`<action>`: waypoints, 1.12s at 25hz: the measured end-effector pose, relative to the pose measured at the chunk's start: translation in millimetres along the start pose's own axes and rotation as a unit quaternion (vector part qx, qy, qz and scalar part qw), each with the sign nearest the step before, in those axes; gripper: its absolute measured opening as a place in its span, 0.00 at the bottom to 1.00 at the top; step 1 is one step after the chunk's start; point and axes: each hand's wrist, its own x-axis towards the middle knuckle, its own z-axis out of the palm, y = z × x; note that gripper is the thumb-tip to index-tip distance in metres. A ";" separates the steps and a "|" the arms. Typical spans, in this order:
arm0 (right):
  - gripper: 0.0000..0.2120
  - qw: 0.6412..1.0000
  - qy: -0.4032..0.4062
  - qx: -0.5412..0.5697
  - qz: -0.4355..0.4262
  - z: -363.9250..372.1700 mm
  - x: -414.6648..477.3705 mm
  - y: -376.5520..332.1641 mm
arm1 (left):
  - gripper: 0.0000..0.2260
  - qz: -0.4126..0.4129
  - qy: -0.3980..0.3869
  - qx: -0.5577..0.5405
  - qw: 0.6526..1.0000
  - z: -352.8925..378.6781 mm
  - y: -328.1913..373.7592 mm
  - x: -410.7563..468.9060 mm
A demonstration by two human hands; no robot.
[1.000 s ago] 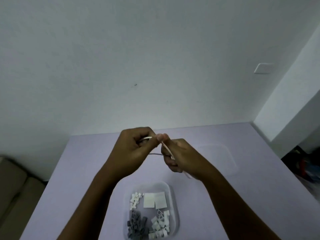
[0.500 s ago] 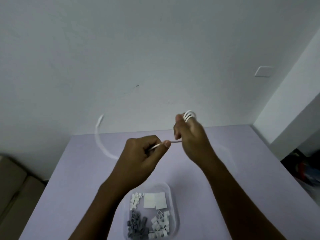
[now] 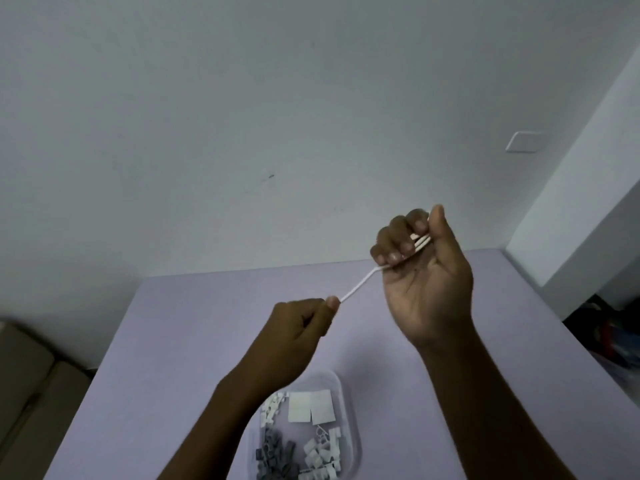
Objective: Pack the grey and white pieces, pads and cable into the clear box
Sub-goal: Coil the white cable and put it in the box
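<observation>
Cable (image 3: 356, 289), thin and white, slanted above the clear plastic box (image 3: 346, 403); left hand (image 3: 298, 334) fingers pinched its nearer end, right hand (image 3: 426, 282) fingers clasped coils.

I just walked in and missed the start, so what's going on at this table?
A person is bundling a white cable above the purple table: the right hand grips several loops, the left hand pinches it lower down, with a taut stretch between. The clear box below holds grey pieces, white pieces and two white pads; the cable is not in it yet.
</observation>
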 end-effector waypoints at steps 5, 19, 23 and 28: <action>0.13 0.809 -0.047 -0.576 -0.108 -43.4 -0.2 12.1 | 0.15 0.050 -0.074 0.171 0.981 -21.2 15.2 -6.7; 0.17 0.939 -0.174 -0.141 0.261 -16.2 -18.8 21.1 | 0.09 0.131 0.057 0.050 0.989 -36.5 18.6 11.7; 0.17 0.929 -0.211 0.013 0.302 -20.8 -18.0 25.0 | 0.10 0.103 0.012 -0.046 0.994 -30.3 23.5 12.2; 0.14 0.917 -0.236 0.083 0.311 -24.0 -18.5 25.7 | 0.12 0.085 -0.062 -0.106 0.989 -30.8 26.9 10.9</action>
